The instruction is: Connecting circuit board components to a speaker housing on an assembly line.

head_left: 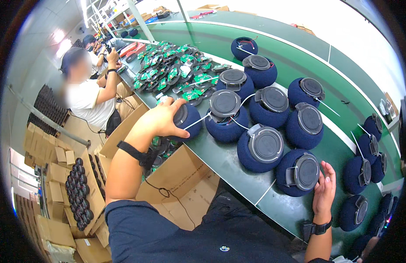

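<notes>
My left hand [162,119] grips a round navy fabric-covered speaker body [189,119] at the near edge of the green workbench [220,158]. My right hand [324,186] rests with fingers spread against the right side of another navy speaker body [298,172] with a grey round plate on top. Between them stand several more navy speaker bodies, one near me [260,148], each with a grey plate and a thin white wire.
A heap of green circuit boards [172,70] lies at the bench's far left. More navy bodies [364,171] stand at the right. Open cardboard boxes [176,173] sit below the bench. A person in a white shirt [86,98] works to the left.
</notes>
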`<state>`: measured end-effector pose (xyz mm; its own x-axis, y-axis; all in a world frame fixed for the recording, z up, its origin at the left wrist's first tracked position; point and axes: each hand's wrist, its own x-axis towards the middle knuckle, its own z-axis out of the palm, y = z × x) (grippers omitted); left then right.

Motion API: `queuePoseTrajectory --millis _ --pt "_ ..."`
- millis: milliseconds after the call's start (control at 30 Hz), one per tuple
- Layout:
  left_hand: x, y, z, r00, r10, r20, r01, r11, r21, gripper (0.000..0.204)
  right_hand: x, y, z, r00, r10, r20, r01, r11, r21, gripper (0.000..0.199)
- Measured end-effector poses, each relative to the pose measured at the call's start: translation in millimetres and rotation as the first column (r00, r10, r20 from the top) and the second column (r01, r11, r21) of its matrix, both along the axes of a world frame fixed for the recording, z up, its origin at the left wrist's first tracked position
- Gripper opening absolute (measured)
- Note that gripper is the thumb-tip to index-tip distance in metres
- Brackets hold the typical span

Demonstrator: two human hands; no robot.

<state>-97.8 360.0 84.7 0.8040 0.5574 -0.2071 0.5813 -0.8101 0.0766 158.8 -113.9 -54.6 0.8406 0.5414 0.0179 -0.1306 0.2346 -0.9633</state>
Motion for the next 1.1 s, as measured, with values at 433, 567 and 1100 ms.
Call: queuePoseTrajectory --millis 433,567,1100 --pt "-35 -23 -12 0.989 -0.056 0.137 0.052 0.998 0.026 0.115 0 0 -1 0.999 -0.004 0.039 0.004 1.000 -0.013 0.064" --pt "-32 -47 -11 0.979 -0.052 0.197 0.051 0.999 0.006 0.117 1 -1 1 0.999 -0.008 0.038 0.009 1.000 -0.018 0.064" --pt "-74 -62 -88 0.459 0.843 0.280 -0.167 0.392 -0.905 0.078 -5 3 2 0.997 0.027 -0.069 -0.023 0.997 0.069 0.056"
